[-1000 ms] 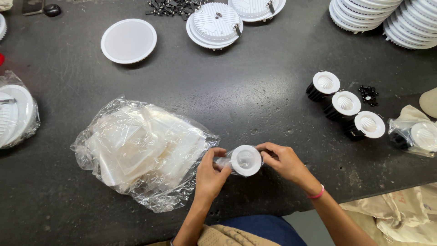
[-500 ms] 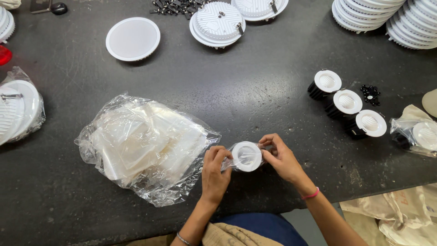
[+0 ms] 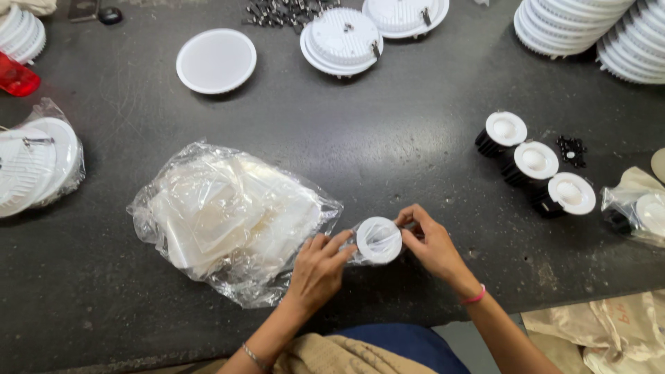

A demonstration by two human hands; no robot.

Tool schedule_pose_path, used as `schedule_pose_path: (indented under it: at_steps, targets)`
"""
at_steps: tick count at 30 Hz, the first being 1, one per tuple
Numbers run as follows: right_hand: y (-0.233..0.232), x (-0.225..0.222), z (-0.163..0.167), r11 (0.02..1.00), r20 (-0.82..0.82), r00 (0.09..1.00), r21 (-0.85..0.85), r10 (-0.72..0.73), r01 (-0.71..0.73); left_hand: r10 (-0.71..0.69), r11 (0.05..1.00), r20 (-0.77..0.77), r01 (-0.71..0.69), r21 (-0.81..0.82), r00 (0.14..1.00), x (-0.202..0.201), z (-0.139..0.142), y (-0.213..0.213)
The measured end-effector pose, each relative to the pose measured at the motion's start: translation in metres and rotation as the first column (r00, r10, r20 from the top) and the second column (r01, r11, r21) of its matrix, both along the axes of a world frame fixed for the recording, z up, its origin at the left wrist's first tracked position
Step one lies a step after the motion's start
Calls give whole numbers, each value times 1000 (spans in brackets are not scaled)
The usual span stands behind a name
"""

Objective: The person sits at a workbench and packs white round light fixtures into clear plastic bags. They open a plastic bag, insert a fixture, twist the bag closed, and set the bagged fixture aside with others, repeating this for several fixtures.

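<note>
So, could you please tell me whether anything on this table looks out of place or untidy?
Mostly tidy. The one loose spot is the heap of small black clips scattered at the far edge; the small round light between both hands looks intact.

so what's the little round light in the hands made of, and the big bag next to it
Small round light: looks like smooth white plastic on the rim, matte and opaque; it seems to sit in a thin clear film. Big bag: clear, crinkly plastic film, glossy with creases, with pale folded sheets showing through.
</note>
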State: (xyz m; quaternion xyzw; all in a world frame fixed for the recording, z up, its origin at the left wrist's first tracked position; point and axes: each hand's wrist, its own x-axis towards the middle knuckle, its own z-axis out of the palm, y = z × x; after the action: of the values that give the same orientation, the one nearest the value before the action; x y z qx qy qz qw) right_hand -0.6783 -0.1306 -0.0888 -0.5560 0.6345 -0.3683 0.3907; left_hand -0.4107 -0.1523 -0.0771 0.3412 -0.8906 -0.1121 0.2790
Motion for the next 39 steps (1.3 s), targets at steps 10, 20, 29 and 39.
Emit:
schedule_pose_path:
  at_steps: [10, 20, 29, 39]
  targets:
    - [-3, 2, 3, 1000, 16, 1000, 10, -4, 4, 125, 928, -2, -116, 354, 992, 0, 31, 11]
    - [-2, 2, 6, 999, 18, 1000, 37, -20, 19, 251, 741, -13, -183, 646, 968, -18, 13, -5]
    - [4, 1, 6, 999, 74, 997, 36, 3, -6, 335, 562, 29, -224, 796, 942, -30, -20, -25]
    - [12, 1, -9, 998, 126, 991, -52, 39, -33, 333, 843, -169, -213, 495, 928, -26, -33, -20]
